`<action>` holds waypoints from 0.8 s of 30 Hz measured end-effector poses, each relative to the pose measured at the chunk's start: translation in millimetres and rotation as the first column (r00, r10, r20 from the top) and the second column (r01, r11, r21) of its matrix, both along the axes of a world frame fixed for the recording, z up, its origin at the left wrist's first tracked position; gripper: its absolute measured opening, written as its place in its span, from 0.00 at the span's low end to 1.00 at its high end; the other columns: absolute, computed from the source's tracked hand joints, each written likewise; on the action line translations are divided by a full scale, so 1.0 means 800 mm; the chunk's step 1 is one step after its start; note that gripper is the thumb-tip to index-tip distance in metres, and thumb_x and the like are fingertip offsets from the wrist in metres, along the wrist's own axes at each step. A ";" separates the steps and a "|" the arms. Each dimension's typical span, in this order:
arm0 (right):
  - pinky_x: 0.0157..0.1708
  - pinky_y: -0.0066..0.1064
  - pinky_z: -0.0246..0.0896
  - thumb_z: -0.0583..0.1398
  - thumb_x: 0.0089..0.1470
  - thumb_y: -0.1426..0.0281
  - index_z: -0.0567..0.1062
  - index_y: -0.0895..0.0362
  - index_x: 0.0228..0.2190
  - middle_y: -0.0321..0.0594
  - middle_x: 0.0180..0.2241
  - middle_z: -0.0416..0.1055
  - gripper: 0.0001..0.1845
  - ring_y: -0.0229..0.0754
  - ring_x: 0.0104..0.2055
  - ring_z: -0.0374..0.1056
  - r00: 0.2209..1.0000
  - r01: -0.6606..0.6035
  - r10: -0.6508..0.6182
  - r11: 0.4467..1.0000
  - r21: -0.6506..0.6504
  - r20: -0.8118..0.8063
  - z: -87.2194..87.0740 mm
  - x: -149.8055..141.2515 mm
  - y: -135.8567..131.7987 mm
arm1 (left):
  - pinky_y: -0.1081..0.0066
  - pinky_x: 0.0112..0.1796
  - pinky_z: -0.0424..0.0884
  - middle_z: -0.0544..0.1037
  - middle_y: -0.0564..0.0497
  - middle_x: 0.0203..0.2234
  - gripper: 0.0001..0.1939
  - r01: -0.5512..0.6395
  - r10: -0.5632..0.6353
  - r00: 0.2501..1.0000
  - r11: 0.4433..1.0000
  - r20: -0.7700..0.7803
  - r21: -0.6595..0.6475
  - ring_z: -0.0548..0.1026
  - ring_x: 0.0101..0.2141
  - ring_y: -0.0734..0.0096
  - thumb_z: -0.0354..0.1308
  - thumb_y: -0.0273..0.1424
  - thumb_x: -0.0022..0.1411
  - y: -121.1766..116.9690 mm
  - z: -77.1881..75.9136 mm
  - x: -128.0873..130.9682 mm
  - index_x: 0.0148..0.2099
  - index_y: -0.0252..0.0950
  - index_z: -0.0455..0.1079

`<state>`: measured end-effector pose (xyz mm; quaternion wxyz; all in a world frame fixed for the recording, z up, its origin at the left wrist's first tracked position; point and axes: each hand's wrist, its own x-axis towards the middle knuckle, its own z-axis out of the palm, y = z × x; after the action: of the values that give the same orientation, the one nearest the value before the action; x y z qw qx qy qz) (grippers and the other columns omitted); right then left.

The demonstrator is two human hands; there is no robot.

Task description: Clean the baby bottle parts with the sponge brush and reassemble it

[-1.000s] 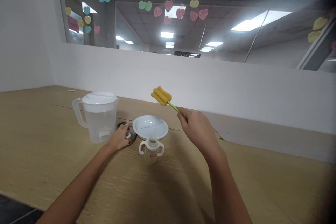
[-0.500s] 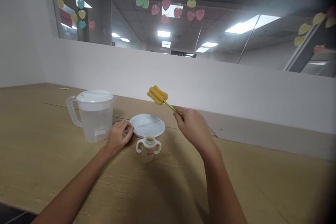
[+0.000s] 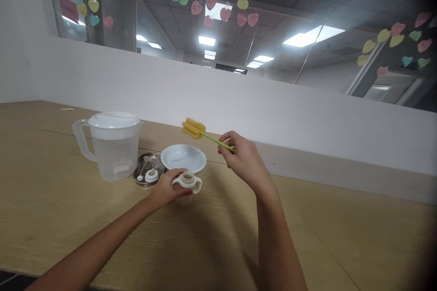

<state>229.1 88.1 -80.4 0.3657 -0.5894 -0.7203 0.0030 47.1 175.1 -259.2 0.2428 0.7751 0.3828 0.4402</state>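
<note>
Now that our left hand (image 3: 168, 190) is off the tray (image 3: 140, 182), it's curled round the bottle (image 3: 187, 183). Our right hand (image 3: 245, 160) pinches the sponge brush (image 3: 195, 129), so we've got both.

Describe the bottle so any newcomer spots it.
On the table, find the big jug, then the white bowl to its right. In front of that bowl is the bottle, left hand around it. Unlike the one-handled jug, it has two handles and an open mouth.
</note>
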 end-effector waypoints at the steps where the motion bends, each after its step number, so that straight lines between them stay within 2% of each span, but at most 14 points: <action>1: 0.24 0.25 0.52 0.51 0.50 0.68 0.69 0.56 0.33 0.36 0.28 0.71 0.10 0.31 0.20 0.60 0.999 -0.014 0.014 1.000 -0.003 -0.037 0.001 0.001 -0.001 | 0.65 0.45 0.67 0.76 0.49 0.42 0.29 0.009 -0.009 1.000 1.000 -0.017 0.001 0.72 0.42 0.62 0.64 0.44 0.43 -0.001 0.001 0.000 0.47 0.38 0.68; 4: 0.23 0.25 0.54 0.54 0.49 0.65 0.73 0.57 0.32 0.36 0.26 0.72 0.12 0.30 0.17 0.59 0.994 -0.028 0.029 1.000 0.006 -0.104 0.006 0.004 -0.004 | 0.68 0.39 0.69 0.77 0.50 0.39 0.28 0.035 -0.036 0.999 0.999 -0.038 -0.030 0.74 0.38 0.63 0.64 0.45 0.43 -0.004 0.002 0.004 0.46 0.39 0.70; 6: 0.23 0.25 0.53 0.55 0.49 0.63 0.76 0.56 0.31 0.35 0.25 0.72 0.13 0.30 0.18 0.59 0.996 -0.003 0.006 0.999 0.036 -0.093 0.009 0.007 -0.007 | 0.71 0.34 0.70 0.77 0.50 0.38 0.27 0.051 -0.052 0.999 0.998 -0.009 -0.048 0.74 0.36 0.65 0.63 0.45 0.44 -0.006 0.003 0.006 0.46 0.39 0.70; 8: 0.24 0.25 0.54 0.56 0.48 0.63 0.77 0.55 0.28 0.35 0.25 0.73 0.13 0.32 0.21 0.62 0.998 0.017 -0.013 0.998 0.061 -0.068 0.013 0.010 -0.012 | 0.72 0.32 0.70 0.77 0.50 0.37 0.25 0.042 -0.042 0.999 0.999 0.033 0.001 0.74 0.36 0.66 0.63 0.44 0.45 -0.008 0.005 0.006 0.44 0.38 0.71; 10: 0.26 0.25 0.56 0.56 0.48 0.63 0.78 0.55 0.25 0.36 0.27 0.74 0.12 0.34 0.26 0.65 0.999 -0.014 0.016 0.999 0.052 -0.051 0.016 0.014 -0.019 | 0.71 0.34 0.70 0.77 0.49 0.36 0.22 -0.024 0.014 0.997 0.992 0.082 0.120 0.73 0.36 0.66 0.63 0.43 0.46 -0.008 0.009 0.003 0.41 0.36 0.71; 13: 0.28 0.24 0.57 0.56 0.48 0.62 0.78 0.54 0.24 0.36 0.29 0.75 0.13 0.36 0.30 0.67 0.997 -0.082 0.082 0.997 -0.014 -0.012 0.020 0.016 -0.034 | 0.68 0.38 0.69 0.76 0.48 0.35 0.21 -0.174 0.130 0.978 0.939 0.164 0.298 0.73 0.37 0.66 0.62 0.43 0.47 -0.005 0.017 -0.006 0.40 0.34 0.70; 18: 0.27 0.24 0.58 0.56 0.49 0.63 0.79 0.54 0.26 0.37 0.29 0.76 0.14 0.36 0.29 0.68 0.994 -0.021 0.025 0.999 -0.036 0.110 0.020 0.005 -0.052 | 0.66 0.41 0.68 0.74 0.47 0.36 0.24 -0.350 0.267 0.935 0.796 0.232 0.494 0.71 0.39 0.64 0.63 0.43 0.47 0.003 0.022 -0.018 0.43 0.34 0.69; 20: 0.27 0.24 0.58 0.55 0.50 0.64 0.79 0.54 0.26 0.37 0.29 0.76 0.14 0.36 0.29 0.68 0.986 -0.031 0.037 0.999 -0.041 0.164 0.018 -0.001 -0.053 | 0.67 0.41 0.67 0.74 0.47 0.36 0.24 -0.377 0.292 0.926 0.758 0.240 0.532 0.71 0.39 0.65 0.63 0.43 0.47 0.005 0.021 -0.019 0.44 0.35 0.69; 24: 0.26 0.24 0.55 0.54 0.51 0.66 0.79 0.54 0.27 0.36 0.27 0.75 0.13 0.34 0.26 0.66 0.963 -0.067 0.083 0.995 -0.071 0.256 0.015 -0.012 -0.050 | 0.69 0.39 0.67 0.73 0.49 0.34 0.24 -0.368 0.307 0.930 0.732 0.205 0.573 0.70 0.37 0.67 0.62 0.43 0.48 0.009 0.020 -0.023 0.46 0.37 0.69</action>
<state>219.2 47.9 -68.7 0.2499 -0.5680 -0.7832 -0.0380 28.4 182.6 -243.4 -0.0819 0.7069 0.3449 0.6120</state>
